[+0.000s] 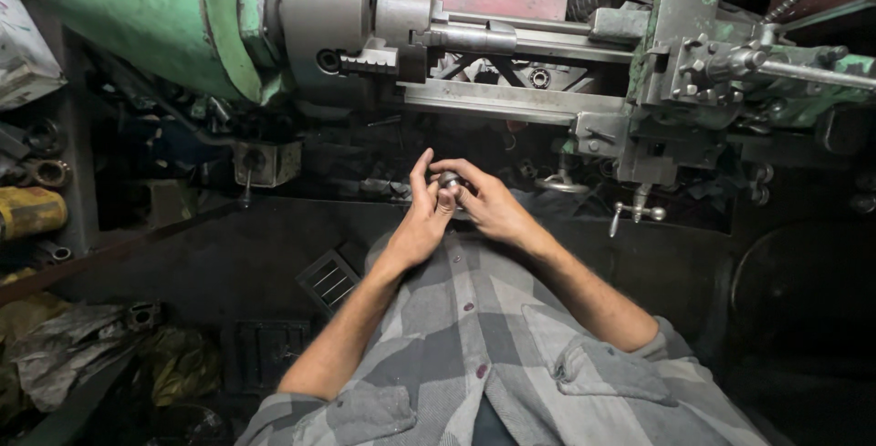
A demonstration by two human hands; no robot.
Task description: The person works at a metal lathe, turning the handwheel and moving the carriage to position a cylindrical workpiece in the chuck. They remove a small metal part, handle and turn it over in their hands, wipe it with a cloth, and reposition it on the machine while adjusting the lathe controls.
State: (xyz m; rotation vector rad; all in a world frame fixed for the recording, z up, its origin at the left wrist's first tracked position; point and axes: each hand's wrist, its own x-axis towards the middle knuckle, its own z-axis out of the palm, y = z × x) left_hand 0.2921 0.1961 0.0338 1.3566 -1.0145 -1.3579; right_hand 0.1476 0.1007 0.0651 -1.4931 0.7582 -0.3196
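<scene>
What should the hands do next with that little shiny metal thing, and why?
Probably lift the small round grey metal part toward the silver lathe chuck. The right hand pinches the part, the left hand steadies it, and both are below the machine. The chuck already grips a steel bar, so this is only a guess.

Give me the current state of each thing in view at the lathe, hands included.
Left hand: raised before the chest, fingers against the small metal part.
Right hand: pinching the small metal part.
Small metal part: held between both hands, clear of the machine.
Lathe chuck: jaws closed on a metal bar.
Metal bar: clamped, sticking out to the right.
Tool post: set apart from the bar.
</scene>
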